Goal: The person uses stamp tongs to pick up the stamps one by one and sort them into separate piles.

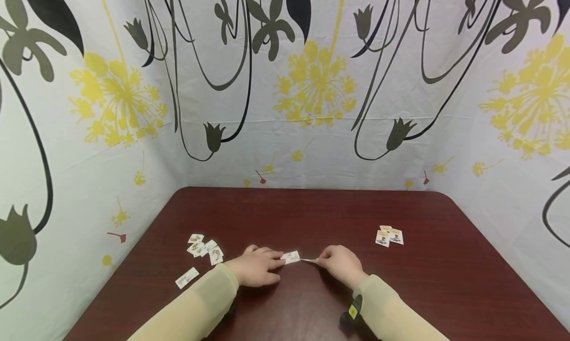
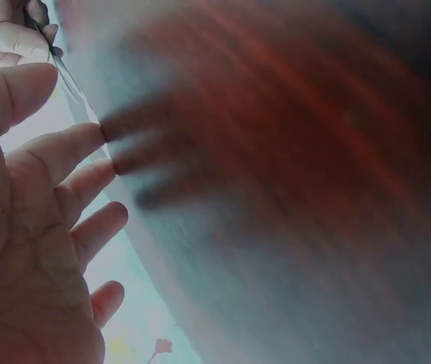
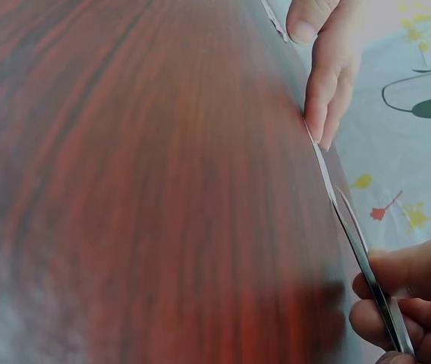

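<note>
A small white printed card (image 1: 291, 257) lies on the table in front of me, its picture too small to make out. The extended fingertips of my left hand (image 1: 255, 267) press on its left end; in the left wrist view this hand (image 2: 41, 189) has its fingers spread. My right hand (image 1: 342, 264) pinches a pair of metal tweezers (image 3: 371, 280), whose tips point left and meet the card's right edge. From the right wrist view, the card (image 3: 322, 171) shows only edge-on, so whether the tips grip it cannot be told.
Several small printed cards (image 1: 215, 255) lie in a loose group on the left, with a single longer one (image 1: 187, 277) nearer me. A smaller overlapping cluster of cards (image 1: 382, 238) sits at the right. Patterned cloth (image 1: 303, 153) surrounds the dark red table (image 1: 311, 207).
</note>
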Available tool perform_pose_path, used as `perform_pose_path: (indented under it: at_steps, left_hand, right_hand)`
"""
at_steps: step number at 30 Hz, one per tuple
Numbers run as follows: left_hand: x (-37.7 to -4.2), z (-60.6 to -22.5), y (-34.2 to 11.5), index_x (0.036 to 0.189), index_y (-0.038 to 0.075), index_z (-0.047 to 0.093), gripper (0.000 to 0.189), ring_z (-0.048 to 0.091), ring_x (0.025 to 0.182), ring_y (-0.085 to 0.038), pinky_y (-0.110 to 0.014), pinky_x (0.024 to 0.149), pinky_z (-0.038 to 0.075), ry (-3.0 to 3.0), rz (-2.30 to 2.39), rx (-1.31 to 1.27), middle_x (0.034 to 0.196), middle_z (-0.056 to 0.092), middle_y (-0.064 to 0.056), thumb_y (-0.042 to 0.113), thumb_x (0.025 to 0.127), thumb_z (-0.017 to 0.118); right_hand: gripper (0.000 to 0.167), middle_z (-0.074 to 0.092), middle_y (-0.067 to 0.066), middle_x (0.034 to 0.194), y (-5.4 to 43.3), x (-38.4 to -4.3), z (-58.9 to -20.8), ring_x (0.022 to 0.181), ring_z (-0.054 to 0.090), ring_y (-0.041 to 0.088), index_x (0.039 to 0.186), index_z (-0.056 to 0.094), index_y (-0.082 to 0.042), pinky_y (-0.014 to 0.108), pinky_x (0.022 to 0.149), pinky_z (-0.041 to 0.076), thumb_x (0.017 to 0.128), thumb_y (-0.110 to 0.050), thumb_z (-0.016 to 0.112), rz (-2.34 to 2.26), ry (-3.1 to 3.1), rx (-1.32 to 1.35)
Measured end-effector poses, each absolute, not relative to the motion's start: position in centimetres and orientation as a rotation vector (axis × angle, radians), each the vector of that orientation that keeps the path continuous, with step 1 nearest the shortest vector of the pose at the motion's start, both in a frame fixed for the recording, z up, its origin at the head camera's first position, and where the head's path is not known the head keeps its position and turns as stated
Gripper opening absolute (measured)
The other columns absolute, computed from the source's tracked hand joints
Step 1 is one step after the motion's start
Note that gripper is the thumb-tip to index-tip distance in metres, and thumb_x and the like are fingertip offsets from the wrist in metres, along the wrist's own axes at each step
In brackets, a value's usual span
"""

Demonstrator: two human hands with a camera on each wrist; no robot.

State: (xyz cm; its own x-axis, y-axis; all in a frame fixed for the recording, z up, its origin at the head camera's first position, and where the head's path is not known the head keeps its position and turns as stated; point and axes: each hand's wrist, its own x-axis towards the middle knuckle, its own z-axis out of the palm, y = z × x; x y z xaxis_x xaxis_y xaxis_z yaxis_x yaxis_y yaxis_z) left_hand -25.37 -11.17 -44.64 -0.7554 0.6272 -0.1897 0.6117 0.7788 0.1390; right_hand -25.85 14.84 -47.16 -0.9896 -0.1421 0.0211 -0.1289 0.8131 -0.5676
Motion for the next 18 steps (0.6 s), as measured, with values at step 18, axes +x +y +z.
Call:
perform_pose_path:
  at_steps: [18]
  left_hand:
    - [-25.4, -44.3, -11.1, 0.141, 0.023, 0.052, 0.055, 0.038, 0.133, -0.017, -0.048, 0.103, 0.026, 2.752, 0.093, 1.001, 0.141, 0.048, 0.007, 0.046, 0.091, 0.054]
  right_hand:
    - [0.011, 0.063, -0.011, 0.075, 14.3, -27.2, -46.7, 0.066, 0.053, 0.01, 0.077, 0.072, -0.023, 0.033, 0.061, 0.043, 0.085, -0.03, 0.071, -0.964, 2.986, -0.197]
